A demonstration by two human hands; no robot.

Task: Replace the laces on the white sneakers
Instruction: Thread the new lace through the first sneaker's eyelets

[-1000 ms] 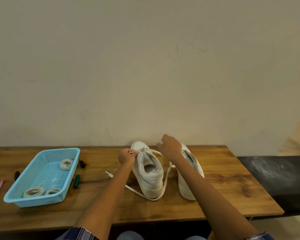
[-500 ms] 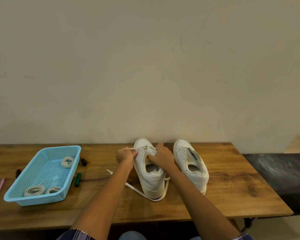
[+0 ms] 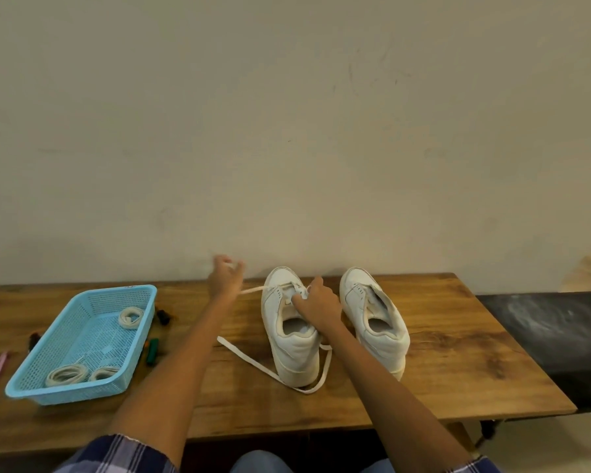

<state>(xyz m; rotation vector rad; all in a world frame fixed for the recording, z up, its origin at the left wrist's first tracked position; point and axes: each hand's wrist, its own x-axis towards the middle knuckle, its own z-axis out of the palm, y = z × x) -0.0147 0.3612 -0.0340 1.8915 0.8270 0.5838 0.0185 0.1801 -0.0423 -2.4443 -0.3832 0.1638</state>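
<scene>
A: What is carried by the table [image 3: 440,380], and where?

B: Two white sneakers are stood side by side near the far edge, toes to the wall. The left sneaker [image 3: 289,331] is being laced; the right sneaker [image 3: 376,319] is seen without a lace. A blue basket [image 3: 82,343] is set toward the left end, and three coiled laces are held in it, one at its far end and two at its near end.

A: How are the hands placed?

B: The right hand [image 3: 319,303] is curled on the left sneaker's tongue, which is pinned near the eyelets. The left hand [image 3: 226,278] is raised to the left of that sneaker, with the lace [image 3: 253,290] pinched at the fingertips.

A: Which way does the lace lie?

B: It is drawn sideways from the eyelets to the left hand, across the sneaker's long axis. The other end is trailed round the heel toward the near edge. A further pull leftward is probably called for, and the left hand is the nearer one.
</scene>
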